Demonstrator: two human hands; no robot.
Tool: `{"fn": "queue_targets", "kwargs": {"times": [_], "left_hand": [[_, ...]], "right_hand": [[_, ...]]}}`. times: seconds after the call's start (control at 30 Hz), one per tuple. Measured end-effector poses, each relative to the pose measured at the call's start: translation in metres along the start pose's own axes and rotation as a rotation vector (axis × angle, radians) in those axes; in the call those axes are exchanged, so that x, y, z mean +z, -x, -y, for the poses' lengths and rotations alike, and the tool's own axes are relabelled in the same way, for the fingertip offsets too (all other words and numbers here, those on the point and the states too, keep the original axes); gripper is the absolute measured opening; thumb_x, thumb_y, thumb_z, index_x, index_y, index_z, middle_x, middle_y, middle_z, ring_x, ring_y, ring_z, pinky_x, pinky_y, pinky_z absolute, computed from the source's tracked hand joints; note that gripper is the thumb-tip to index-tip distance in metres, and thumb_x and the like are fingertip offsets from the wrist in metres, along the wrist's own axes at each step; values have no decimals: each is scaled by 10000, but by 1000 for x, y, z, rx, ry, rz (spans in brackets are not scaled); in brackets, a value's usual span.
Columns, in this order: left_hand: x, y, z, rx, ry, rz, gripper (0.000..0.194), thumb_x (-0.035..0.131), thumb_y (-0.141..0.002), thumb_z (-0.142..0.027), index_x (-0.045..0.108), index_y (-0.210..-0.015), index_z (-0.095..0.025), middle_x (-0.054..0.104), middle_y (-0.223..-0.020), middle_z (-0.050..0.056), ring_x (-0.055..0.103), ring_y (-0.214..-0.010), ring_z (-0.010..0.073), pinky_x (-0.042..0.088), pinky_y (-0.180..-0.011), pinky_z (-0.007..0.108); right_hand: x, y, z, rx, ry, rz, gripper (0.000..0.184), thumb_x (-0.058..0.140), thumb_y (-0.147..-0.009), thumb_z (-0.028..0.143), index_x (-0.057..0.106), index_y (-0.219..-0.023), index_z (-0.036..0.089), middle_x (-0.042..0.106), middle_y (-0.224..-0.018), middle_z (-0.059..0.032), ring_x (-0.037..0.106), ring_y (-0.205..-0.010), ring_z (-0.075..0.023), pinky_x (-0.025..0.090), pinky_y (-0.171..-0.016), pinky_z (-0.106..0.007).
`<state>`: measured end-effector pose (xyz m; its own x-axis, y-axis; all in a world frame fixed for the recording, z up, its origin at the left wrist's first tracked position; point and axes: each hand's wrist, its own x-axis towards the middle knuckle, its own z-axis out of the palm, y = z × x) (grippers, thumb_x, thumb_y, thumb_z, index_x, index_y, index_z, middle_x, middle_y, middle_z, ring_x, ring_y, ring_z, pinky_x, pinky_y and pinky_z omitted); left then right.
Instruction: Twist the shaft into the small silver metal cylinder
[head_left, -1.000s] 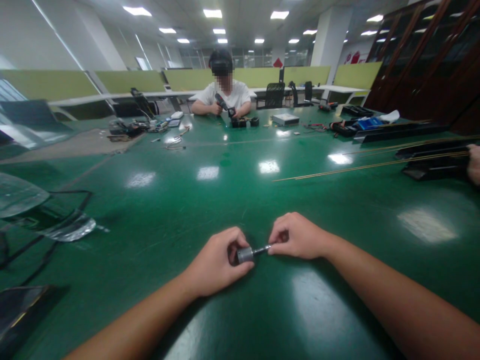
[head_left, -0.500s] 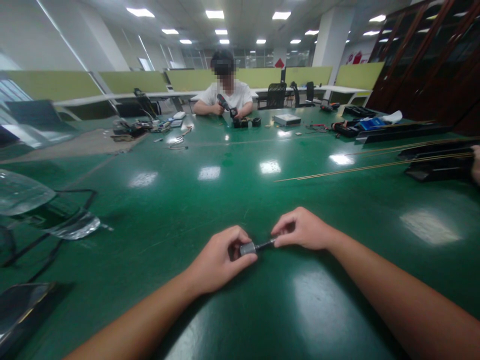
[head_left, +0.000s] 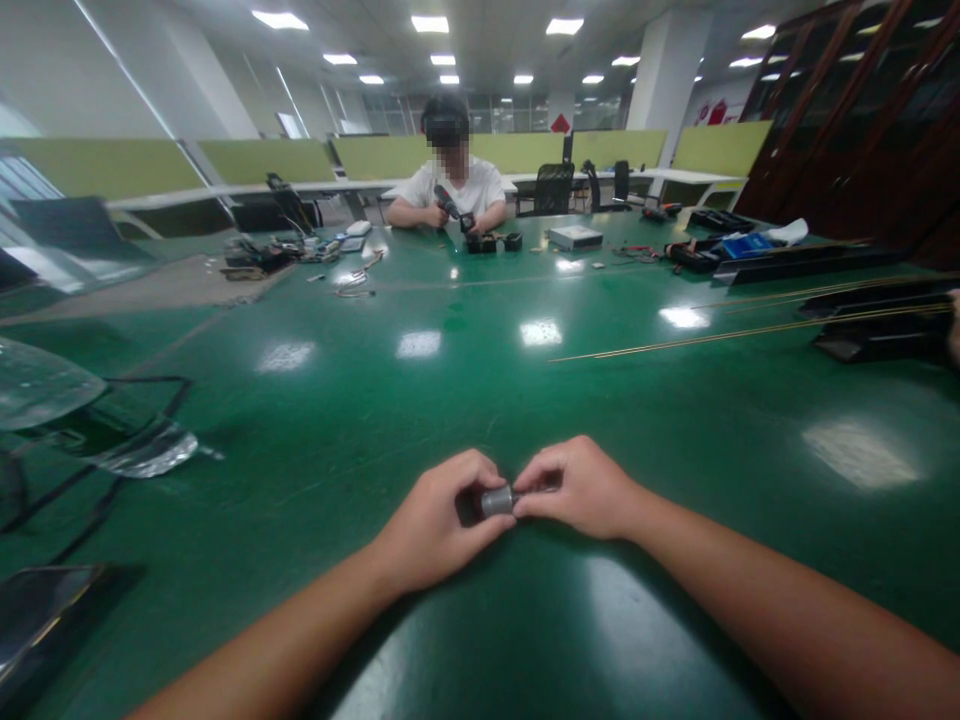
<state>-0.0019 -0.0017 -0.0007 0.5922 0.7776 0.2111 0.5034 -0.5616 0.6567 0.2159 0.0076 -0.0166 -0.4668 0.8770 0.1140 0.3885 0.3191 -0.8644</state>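
Near the front middle of the green table, my left hand [head_left: 442, 515] pinches a small grey metal cylinder [head_left: 496, 501] between thumb and fingers. The cylinder looks like a small motor, but its exact kind is unclear. My right hand [head_left: 581, 488] is closed at the cylinder's right end, gripping the thin dark stem or lead [head_left: 551, 488] that comes out there. Most of that thin part is hidden behind my right fingers. The fingertips of both hands nearly meet.
To the left lies a clear plastic bottle [head_left: 142, 445], with a dark phone-like slab [head_left: 45, 610] nearer me. Thin brass-coloured rods [head_left: 697, 340] stick out from the right. Across the table a person [head_left: 450, 185] holds a power drill [head_left: 446, 202] near black parts.
My right hand has slid left along the thin dark part, up against the cylinder's end. My left hand keeps its hold in nearly the same place.
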Motion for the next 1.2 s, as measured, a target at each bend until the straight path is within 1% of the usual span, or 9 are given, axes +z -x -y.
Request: {"fn": "queue_targets", "kwargs": {"times": [0.07, 0.13, 0.23, 0.3, 0.47, 0.63, 0.8, 1.0, 1.2], "left_hand": [[2, 1, 1, 4, -18, -12, 144, 680, -789, -211, 560, -865, -188, 623, -912, 36, 585, -840, 175, 450, -745, 285], [2, 0, 1, -8, -40, -14, 147, 676, -778, -194, 546, -848, -188, 614, -891, 29, 580, -817, 170, 445, -722, 278], [2, 0, 1, -22, -66, -5, 144, 662, -774, -183, 531, -835, -189, 601, -869, 22, 568, -789, 164, 436, -698, 271], [2, -1, 0, -20, -70, 4, 156, 667, -767, -175, 529, -840, -190, 599, -877, 20, 565, -795, 164, 433, -704, 273], [0, -1, -1, -18, -69, 19, 191, 704, -768, -232, 535, -843, -183, 593, -864, 17, 555, -776, 160, 424, -697, 274], [-2, -1, 1, -25, -14, 43, 117, 582, -894, -283, 566, -857, -173, 592, -830, 18, 552, -749, 145, 423, -683, 261], [-2, -1, 2, -76, -10, 59, 134, 648, -832, -274, 595, -903, -173, 597, -808, 7, 556, -713, 141, 418, -645, 247], [-2, -1, 2, -109, -30, 58, 164, 699, -758, -245, 590, -859, -175, 605, -802, 2, 561, -726, 150, 411, -655, 251], [-1, -2, 2, -115, -54, 58, 171, 704, -742, -234, 573, -839, -180, 606, -803, -1, 560, -741, 158, 393, -674, 261]], "right_hand": [[3, 1, 2, -13, 25, 18, 158, 741, -757, 326, 774, -843, 198, 752, -805, -27, 662, -712, -150, 463, -657, -240], [1, 2, 3, -67, 73, 33, 185, 722, -780, 351, 772, -884, 207, 754, -835, -30, 664, -747, -157, 468, -685, -253], [-8, 2, 1, -207, 164, -12, 303, 770, -726, 363, 747, -981, 201, 743, -964, -50, 650, -900, -195, 470, -814, -298], [-14, 3, -1, -243, 195, -30, 350, 794, -692, 322, 731, -1008, 187, 728, -1008, -61, 634, -950, -205, 461, -855, -312], [-13, 3, -2, -206, 258, 42, 219, 765, -698, 216, 728, -913, 193, 717, -875, -24, 623, -847, -177, 436, -785, -294], [-5, 2, -3, -209, 310, 59, 87, 723, -774, 240, 722, -858, 218, 716, -827, 2, 614, -838, -163, 385, -799, -303], [-4, 4, -3, -221, 320, 54, 104, 702, -820, 289, 723, -907, 236, 722, -859, 5, 613, -864, -161, 361, -809, -311], [-6, 6, 2, -215, 321, 87, 126, 656, -861, 301, 715, -948, 231, 715, -892, -10, 609, -879, -168, 356, -826, -323], [-6, 6, 1, -179, 297, 58, 248, 744, -753, 283, 689, -987, 220, 700, -907, -5, 596, -857, -169, 371, -793, -313]]}}
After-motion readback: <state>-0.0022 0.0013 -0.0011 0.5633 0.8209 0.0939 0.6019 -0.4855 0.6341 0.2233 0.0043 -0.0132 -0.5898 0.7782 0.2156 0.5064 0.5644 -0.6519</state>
